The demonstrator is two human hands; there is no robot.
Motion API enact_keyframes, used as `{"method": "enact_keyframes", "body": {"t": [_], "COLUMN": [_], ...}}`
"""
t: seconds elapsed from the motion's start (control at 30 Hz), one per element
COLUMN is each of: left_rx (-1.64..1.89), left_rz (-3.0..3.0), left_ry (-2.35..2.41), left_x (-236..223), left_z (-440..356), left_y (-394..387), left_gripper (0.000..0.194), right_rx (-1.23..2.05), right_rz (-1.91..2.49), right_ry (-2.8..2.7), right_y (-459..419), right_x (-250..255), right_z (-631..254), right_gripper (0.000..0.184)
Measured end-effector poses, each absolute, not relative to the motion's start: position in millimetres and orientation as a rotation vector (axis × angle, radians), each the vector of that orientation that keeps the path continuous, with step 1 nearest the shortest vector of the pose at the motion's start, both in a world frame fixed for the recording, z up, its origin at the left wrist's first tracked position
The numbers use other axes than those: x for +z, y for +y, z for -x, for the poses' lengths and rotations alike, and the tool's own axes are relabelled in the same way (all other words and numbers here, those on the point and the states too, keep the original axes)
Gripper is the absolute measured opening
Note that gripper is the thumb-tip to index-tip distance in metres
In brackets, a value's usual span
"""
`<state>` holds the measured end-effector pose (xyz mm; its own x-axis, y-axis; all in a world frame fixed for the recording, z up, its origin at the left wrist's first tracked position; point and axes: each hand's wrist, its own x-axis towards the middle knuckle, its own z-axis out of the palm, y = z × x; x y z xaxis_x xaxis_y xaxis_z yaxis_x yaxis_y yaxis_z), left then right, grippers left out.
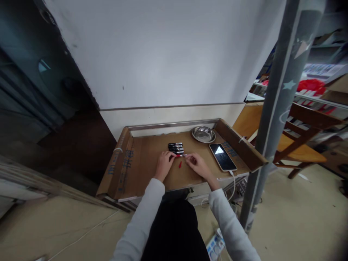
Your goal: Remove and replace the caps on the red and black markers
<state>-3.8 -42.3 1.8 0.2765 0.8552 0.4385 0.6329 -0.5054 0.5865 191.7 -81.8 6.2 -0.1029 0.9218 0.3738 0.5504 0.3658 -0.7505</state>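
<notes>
A slim red and silver marker (179,155) lies level between my two hands, just above or on the cardboard. My left hand (164,161) pinches its red left end between thumb and fingers. At the silver right end, the thumb and fingertips of my right hand (196,164) are closed on it. Directly beyond my fingers, several black markers (175,146) lie side by side in a row. A small red piece, looking like a marker cap (180,164), rests on the cardboard between my hands, nearer to me. The marker's fine details are too small to make out.
The cardboard-covered table (145,159) has raised cardboard sides. A round metal dish (203,134) stands at the back right. In front of it lies a phone (223,157) with a white cable (233,185) hanging off the front edge. A grey pole (277,90) rises at the right.
</notes>
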Motion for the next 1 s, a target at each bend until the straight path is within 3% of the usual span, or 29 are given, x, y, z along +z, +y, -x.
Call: {"method": "enact_keyframes", "body": {"t": [0.33,0.53,0.83,1.0], "left_rx": [1.144,0.988,0.93,0.982], "left_rz": [-2.241,-2.329,-2.41,-2.351], "left_ry": [1.366,1.326,1.362,1.35], "left_x": [1,-3,-2,-4], "left_z": [17,18,11,8], "left_y": [-53,-54,-54,-49], "left_gripper": [0.015,0.018,0.01,0.006], "right_rx": [0.567,0.475,0.529,0.371], "right_rz": [1.229,1.174,1.296,1.237], "right_ry": [-1.864,-1.932,-1.918,-2.003], "right_y": [-69,-64,-82,-67], "right_x": [13,14,4,4], "right_z": [-172,-150,-161,-164], "right_gripper": [0.017,0.016,0.017,0.018]}}
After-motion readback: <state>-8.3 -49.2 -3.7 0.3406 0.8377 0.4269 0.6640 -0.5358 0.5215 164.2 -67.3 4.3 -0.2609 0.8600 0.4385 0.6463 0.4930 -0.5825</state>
